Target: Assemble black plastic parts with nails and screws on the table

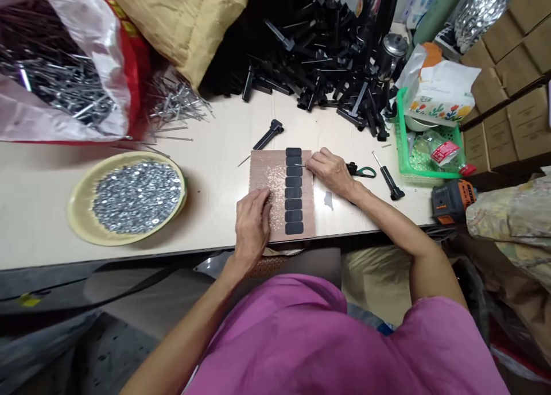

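Note:
A thin brown board [278, 182] lies near the table's front edge, with a column of several black rounded pads [294, 192] on its right part and pale specks beside them. My right hand [329, 168] is at the board's upper right, closed on a thin metal rod [300, 165] that points left over the pads near the top. My left hand [252, 218] rests on the board's lower left, fingers curled and pressed together; whatever they hold, if anything, is hidden. Beyond the board's top edge lies a black T-shaped tool [270, 134] with a thin shaft.
A yellow bowl [77, 211] of small metal pieces stands left, below an open bag [103, 45] of metal pins. Black plastic parts [318, 68] are heaped behind. Rightward are green-handled scissors [365, 171], another black-handled tool [390, 182], a green basket [402, 148] and a battery [451, 201].

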`<state>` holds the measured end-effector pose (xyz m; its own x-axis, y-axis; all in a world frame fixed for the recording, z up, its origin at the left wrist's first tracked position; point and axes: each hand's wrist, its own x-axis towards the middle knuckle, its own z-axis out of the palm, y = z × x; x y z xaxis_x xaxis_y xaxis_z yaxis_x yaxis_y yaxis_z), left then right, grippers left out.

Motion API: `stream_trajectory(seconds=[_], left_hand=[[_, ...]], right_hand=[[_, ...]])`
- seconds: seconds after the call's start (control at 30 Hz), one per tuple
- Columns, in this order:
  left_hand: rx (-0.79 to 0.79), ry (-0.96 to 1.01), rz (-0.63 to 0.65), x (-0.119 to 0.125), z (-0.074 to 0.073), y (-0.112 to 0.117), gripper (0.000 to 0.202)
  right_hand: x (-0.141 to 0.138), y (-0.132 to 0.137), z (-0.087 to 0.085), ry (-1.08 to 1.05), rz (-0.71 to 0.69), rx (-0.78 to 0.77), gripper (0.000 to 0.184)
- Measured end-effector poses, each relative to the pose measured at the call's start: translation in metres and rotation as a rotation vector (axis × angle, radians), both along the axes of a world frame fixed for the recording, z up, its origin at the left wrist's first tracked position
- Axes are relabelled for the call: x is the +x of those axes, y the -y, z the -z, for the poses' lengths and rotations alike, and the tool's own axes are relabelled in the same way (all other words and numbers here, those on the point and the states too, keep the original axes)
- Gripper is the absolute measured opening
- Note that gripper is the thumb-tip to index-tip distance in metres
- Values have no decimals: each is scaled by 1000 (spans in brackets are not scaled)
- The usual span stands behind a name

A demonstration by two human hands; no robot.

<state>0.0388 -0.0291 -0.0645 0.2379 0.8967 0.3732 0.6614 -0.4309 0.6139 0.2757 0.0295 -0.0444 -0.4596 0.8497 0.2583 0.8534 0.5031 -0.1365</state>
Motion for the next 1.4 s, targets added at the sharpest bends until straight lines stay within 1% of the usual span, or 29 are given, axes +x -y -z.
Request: stream_trajectory(seconds=[0.1, 0.17, 0.23, 0.27, 0.3, 0.33, 0.4, 0.47, 0.5, 0.57, 0.63, 0.77, 0.93, 1.07, 1.2, 1.23, 1.27, 1.33, 1.4], left_hand=[[12, 44, 4, 5, 1, 6, 30], [30, 84, 16, 8, 0, 8, 29], [78, 103, 42, 7, -4, 1, 30], [115, 96, 22, 2, -6, -7, 30], [152, 74, -39, -7, -10, -16, 30], [182, 48, -128, -19, -14, -26, 30], [187, -33, -331, -51, -22, -45, 29], [95, -156, -485, -84, -26, -60, 29], [26, -209, -523, -98, -26, -66, 28], [-59, -251, -548, -116, -24, -75, 23], [-89, -241, -550, -123, -20, -82, 22], [-100, -179, -558, -124, -15, -88, 24], [-130, -73, -560, -126, -20, -88, 18], [-156, 60, -551, -129, -31, -84, 17], [-202, 223, -518, -132, -45, -79, 13], [-238, 314, -491, -132, -49, -78, 13], [-290, 448, -456, -132, -51, -77, 13], [-415, 809, -369, -131, -56, -74, 15], [-512, 1147, -288, -130, -60, -71, 23]], right_hand=[[-2, 6, -9, 25, 8, 106, 41], [-3, 8, -18, 3, -35, 214, 43], [-3, 7, -27, -49, -78, 329, 40], [-2, 4, -30, -81, -99, 375, 38], [-2, 2, -33, -109, -121, 405, 34], [-3, -1, -35, -136, -127, 418, 29], [-8, -4, -38, -200, -125, 383, 22], [-19, -4, -41, -254, -137, 348, 18], [-27, -3, -43, -274, -154, 337, 18], [-44, -1, -47, -290, -190, 314, 18], [-63, 0, -53, -287, -222, 291, 19], [-94, -3, -62, -347, -253, 241, 20], [-122, -7, -68, -466, -277, 176, 19], [-143, -8, -71, -491, -256, 77, 18], [-166, -12, -71, -526, -227, -8, 20], [-172, -13, -70, -537, -226, -28, 20], [-178, -15, -69, -550, -227, -44, 20], [-189, -17, -67, -574, -236, -63, 20], [-199, -19, -65, -592, -246, -71, 21]])
